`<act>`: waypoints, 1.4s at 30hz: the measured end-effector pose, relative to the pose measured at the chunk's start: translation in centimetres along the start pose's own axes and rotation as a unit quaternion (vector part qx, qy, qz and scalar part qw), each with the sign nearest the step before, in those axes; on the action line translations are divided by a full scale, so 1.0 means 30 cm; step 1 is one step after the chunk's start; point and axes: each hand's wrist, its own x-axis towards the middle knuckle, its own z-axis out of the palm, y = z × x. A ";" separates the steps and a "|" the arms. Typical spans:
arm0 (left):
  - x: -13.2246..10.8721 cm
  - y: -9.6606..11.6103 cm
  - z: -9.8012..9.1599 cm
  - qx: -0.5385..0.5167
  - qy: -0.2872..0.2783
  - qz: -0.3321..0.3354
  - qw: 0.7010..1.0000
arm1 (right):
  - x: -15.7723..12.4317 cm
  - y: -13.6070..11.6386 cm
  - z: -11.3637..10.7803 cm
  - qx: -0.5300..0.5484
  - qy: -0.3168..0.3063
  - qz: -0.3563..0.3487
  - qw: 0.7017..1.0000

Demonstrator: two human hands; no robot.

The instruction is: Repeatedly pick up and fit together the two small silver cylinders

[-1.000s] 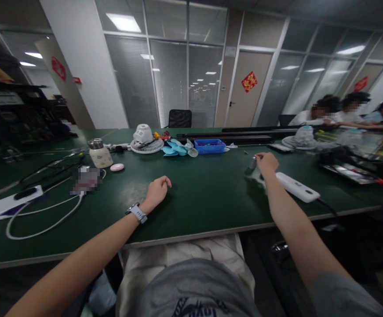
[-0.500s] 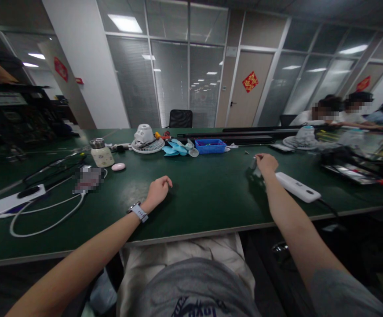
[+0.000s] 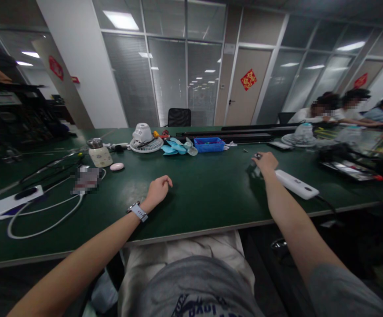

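My left hand (image 3: 158, 190) rests on the green tabletop with its fingers loosely curled in; nothing shows in it. A watch with a pale strap is on that wrist. Farther right, my right hand (image 3: 265, 163) is closed, fingertips pinching a small silvery piece (image 3: 257, 156) whose kind I cannot make out. Below those fingers is a pale, glassy patch on the table, too unclear to name. A white power strip (image 3: 297, 184) lies just right of my right forearm, its dark cord running off toward the table's front edge.
Along the back stand a white fan (image 3: 143, 137), light-blue fan blades (image 3: 174, 147), a blue basket (image 3: 209, 145) and long black bars (image 3: 231, 134). At left are a cream flask (image 3: 99, 155), a pink oval object (image 3: 117, 167) and white cables. Several people sit at far right.
The silvery piece in my right fingertips has tipped, and that hand has turned slightly. My left hand has stayed in place. The whole view has shifted a little.
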 end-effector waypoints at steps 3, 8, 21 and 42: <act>-0.001 0.001 0.000 0.001 -0.002 -0.003 1.000 | 0.003 0.031 -0.011 0.016 0.054 0.027 0.998; -0.003 0.008 -0.004 0.008 -0.005 0.000 1.000 | 0.020 0.082 -0.001 -0.023 0.034 0.083 0.996; -0.010 0.021 -0.008 0.019 -0.006 0.000 1.000 | -0.016 -0.037 -0.089 -0.034 -0.168 0.008 0.985; -0.051 0.081 0.001 -0.122 0.071 0.155 0.978 | -0.700 -0.556 -0.032 0.517 -0.340 -0.418 0.665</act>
